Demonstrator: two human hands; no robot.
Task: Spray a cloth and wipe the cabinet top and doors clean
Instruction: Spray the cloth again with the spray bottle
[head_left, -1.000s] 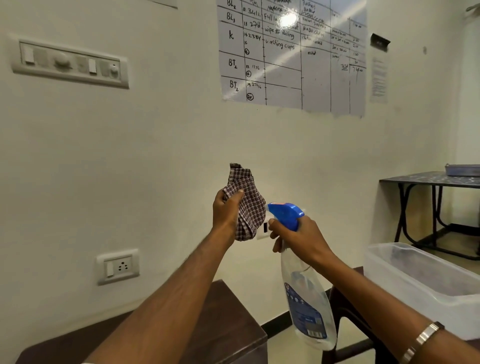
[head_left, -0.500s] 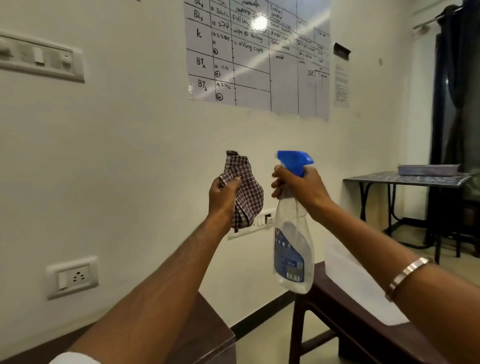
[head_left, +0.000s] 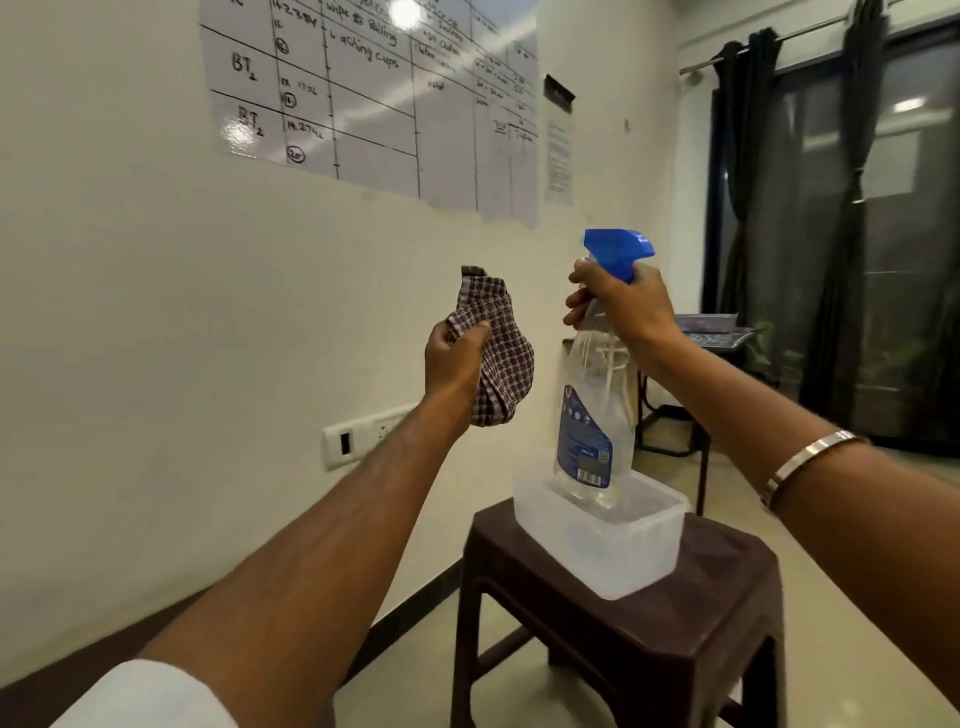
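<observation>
In front of the wall, the left hand (head_left: 453, 358) grips the bunched checked cloth (head_left: 498, 348) just beside the upright spray bottle (head_left: 597, 415), which the right hand (head_left: 621, 301) grips by the neck above a clear tub (head_left: 623, 561) on a stool (head_left: 701, 623); the cabinet is not clearly in view.
</observation>
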